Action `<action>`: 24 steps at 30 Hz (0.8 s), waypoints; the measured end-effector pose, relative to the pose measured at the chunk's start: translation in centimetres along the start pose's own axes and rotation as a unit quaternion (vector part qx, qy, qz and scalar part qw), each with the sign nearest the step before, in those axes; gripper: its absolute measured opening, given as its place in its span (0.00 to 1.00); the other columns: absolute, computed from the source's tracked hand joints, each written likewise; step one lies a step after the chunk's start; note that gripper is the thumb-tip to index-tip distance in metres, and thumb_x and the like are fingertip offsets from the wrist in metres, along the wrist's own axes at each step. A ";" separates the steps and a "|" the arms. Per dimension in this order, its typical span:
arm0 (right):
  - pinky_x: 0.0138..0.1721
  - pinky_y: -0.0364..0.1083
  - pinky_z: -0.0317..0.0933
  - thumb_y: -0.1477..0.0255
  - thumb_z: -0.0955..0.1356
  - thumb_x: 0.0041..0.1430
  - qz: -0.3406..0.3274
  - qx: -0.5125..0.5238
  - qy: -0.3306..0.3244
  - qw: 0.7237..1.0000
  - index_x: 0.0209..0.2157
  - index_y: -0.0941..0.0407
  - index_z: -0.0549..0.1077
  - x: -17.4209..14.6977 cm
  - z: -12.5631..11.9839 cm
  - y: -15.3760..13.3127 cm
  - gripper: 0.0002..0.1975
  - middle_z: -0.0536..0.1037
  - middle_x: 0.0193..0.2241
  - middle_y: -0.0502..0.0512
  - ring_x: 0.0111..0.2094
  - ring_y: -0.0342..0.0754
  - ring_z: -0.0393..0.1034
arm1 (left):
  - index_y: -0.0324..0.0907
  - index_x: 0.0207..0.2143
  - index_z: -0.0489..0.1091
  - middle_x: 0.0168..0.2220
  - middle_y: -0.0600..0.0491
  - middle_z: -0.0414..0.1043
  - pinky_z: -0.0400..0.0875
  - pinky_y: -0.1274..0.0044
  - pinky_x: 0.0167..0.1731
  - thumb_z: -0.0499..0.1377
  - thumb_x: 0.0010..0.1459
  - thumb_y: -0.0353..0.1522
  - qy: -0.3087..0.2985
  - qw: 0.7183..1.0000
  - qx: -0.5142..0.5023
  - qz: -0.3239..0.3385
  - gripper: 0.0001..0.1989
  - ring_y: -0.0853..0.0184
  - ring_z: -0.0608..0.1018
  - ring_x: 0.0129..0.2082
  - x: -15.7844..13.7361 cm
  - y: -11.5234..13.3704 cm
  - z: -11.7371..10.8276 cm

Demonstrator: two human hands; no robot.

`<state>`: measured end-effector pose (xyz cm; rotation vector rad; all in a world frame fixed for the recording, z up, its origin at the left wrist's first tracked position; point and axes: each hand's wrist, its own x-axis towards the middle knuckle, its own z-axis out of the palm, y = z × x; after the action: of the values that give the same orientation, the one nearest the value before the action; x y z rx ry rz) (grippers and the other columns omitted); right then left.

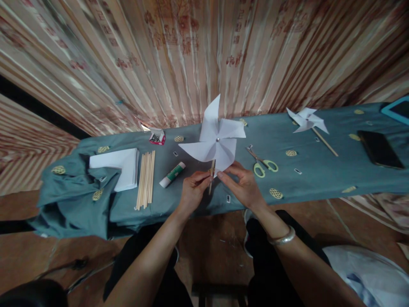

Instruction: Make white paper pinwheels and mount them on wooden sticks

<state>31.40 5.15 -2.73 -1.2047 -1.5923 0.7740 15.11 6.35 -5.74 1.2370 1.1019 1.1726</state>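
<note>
A white paper pinwheel (220,143) with a silver pin at its centre is held up over the cloth-covered table. My left hand (194,192) is closed, pinching the pinwheel's thin wooden stick (211,184) below the blades. With thumb and fingers together, my right hand (243,185) grips the tip of the lowest paper blade, close beside the stick. Green-handled scissors (262,163) lie just right of the pinwheel, and a green-and-white glue stick (172,175) lies to the left of my left hand.
Several wooden sticks (146,179) lie beside a stack of white paper (128,170). Behind them is a small red box of pins (157,137). A second pinwheel (307,120), a dark phone (380,148) and a blue-edged device (396,110) lie rightward. A curtain (191,55) hangs behind.
</note>
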 end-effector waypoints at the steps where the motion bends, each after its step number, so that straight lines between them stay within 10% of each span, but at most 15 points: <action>1: 0.51 0.52 0.63 0.67 0.68 0.59 -0.003 -0.006 0.002 1.000 0.32 0.51 0.79 0.0 0.1 0.0 0.07 0.80 0.40 0.54 0.46 0.52 0.73 | 0.42 0.31 0.81 0.30 0.51 0.77 0.70 0.76 0.35 0.66 0.48 0.35 0.001 1.000 0.001 -0.002 0.08 0.66 0.76 0.31 0.0 0.0 0.0; 24: 0.38 0.46 0.66 0.63 0.68 0.60 0.045 -0.109 -0.039 0.992 0.36 0.53 0.78 -0.9 0.6 -0.3 0.10 0.82 0.32 0.52 0.33 0.48 0.75 | 0.41 0.33 0.81 0.34 0.51 0.81 0.70 0.73 0.41 0.67 0.45 0.35 0.030 0.993 -0.095 -0.066 0.11 0.64 0.78 0.36 0.5 1.4 1.1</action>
<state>30.78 4.28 -2.98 -1.4270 -1.7312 0.7264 16.18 6.71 -4.31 0.9732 1.0718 1.1894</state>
